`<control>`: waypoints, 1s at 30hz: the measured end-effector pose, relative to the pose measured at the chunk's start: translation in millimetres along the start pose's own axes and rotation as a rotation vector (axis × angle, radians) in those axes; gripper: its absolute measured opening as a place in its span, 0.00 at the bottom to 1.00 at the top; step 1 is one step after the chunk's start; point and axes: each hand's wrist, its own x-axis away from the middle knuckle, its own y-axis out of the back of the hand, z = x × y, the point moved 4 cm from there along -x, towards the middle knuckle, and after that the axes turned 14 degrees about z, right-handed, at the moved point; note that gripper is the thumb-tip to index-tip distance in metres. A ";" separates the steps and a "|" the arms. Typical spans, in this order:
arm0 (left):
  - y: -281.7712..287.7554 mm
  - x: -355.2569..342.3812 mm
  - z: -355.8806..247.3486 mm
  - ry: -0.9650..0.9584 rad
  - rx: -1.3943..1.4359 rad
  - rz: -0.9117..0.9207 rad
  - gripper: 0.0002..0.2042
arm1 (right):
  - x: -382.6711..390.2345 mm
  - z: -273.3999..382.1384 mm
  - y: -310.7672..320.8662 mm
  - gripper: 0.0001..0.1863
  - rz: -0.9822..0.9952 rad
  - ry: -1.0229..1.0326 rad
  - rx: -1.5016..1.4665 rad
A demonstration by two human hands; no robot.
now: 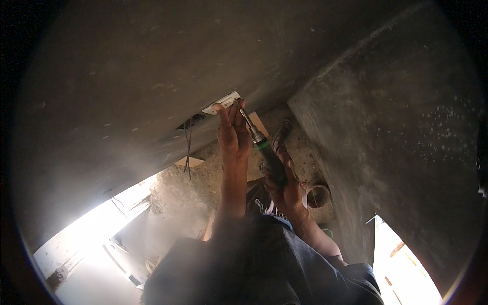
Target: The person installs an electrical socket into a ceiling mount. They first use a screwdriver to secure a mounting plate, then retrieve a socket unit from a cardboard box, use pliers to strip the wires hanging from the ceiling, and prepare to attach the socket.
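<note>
On the dark plastered wall, a white plate sits beside a dark recess with loose wires hanging from it. My left hand grips around the plate's lower edge, its thumb raised against the plate and its fingers bunched at the right part. My right hand is closed on a dark cordless screwdriver with a green band and a long metal bit, angled up to the plate beside my left fingertips. Whether a screw is at the bit's tip I cannot tell.
Below are a rough floor, light flat pieces, my feet and a round bucket-like container. A second dark wall rises at right, forming a corner. Bright openings show at lower left and lower right.
</note>
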 end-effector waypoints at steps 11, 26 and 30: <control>-8.2 4.3 -4.5 0.010 -0.031 -0.006 0.44 | 6.6 -12.7 -2.6 0.29 -0.011 -0.097 -0.106; -1.1 -2.1 -1.2 0.004 -0.070 0.074 0.40 | 2.5 -5.1 -14.5 0.27 -0.019 0.458 0.756; -4.4 -0.9 -4.5 0.017 0.015 0.035 0.39 | 3.1 0.5 -7.0 0.31 -0.024 0.221 0.792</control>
